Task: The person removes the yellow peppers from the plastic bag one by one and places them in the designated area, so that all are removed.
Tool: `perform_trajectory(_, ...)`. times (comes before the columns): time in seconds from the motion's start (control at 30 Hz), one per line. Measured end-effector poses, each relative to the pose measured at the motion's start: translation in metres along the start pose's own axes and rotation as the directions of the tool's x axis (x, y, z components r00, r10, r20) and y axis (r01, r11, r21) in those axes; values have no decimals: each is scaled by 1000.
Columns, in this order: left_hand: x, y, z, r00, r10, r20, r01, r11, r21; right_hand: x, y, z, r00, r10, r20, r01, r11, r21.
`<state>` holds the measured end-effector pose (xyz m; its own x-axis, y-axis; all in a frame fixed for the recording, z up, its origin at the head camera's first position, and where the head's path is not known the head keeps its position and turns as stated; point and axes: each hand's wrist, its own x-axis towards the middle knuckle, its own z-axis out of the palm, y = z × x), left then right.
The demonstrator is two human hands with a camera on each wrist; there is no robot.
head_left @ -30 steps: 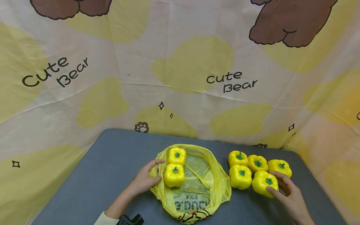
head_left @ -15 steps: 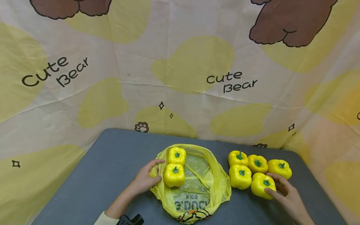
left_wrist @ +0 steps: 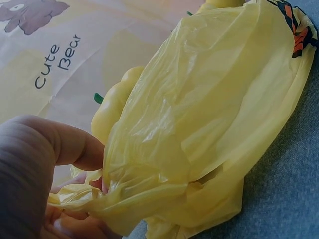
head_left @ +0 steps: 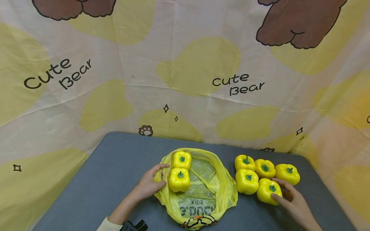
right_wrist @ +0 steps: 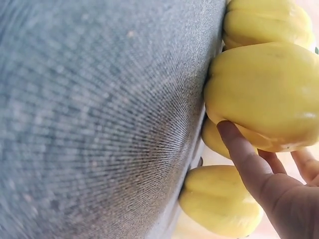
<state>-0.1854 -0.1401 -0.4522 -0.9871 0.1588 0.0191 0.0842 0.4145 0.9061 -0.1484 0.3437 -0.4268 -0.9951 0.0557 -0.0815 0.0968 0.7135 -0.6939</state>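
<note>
A yellow plastic bag (head_left: pixel 225 189) lies spread open on the table, and two yellow bell peppers (head_left: pixel 179 180) with green stems stand inside along its left side. My left hand (head_left: pixel 149 182) holds the bag's left rim; in the left wrist view thumb and fingers are at the gathered plastic (left_wrist: pixel 124 204). On the right, my right hand (head_left: pixel 295 199) has thumb and fingers around the side of another yellow bell pepper (head_left: pixel 267 192), the nearest of the group. The right wrist view shows the thumb (right_wrist: pixel 241 149) against this pepper (right_wrist: pixel 264 94), which is low at the table.
Several more yellow bell peppers (head_left: pixel 247 182) stand close together right of the bag, one of them (head_left: pixel 287 174) just beyond the right hand. The grey table (head_left: pixel 115 166) ends at a printed cloth backdrop (head_left: pixel 185 70) behind and to the sides.
My right hand has shifted slightly left and toward me with the front pepper, which now sits closer to its left neighbour. The left hand and the bag have stayed in place.
</note>
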Motion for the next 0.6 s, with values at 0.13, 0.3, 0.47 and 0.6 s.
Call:
perform_trajectory(0.13, -1, 1, 0, 1000, -5, -9, 5, 1000, -2, 1, 1, -1, 1000, -22, -2, 22, 1000, -5)
perform_trajectory(0.3, -1, 2, 0, 1000, -20, 0, 20, 1000, -21, 1, 1, -1, 999, -39, -22, 39, 999, -6)
perform_trajectory(0.47, -1, 2, 0, 1000, -23, -2, 23, 999, -23, 1, -1, -1, 998, -45, -33, 44, 999, -29)
perform_trajectory(0.6, 0, 1, 1, 1000, -11, -5, 11, 1000, -8, 0, -4, -2, 997, -53, -46, 50, 996, -68)
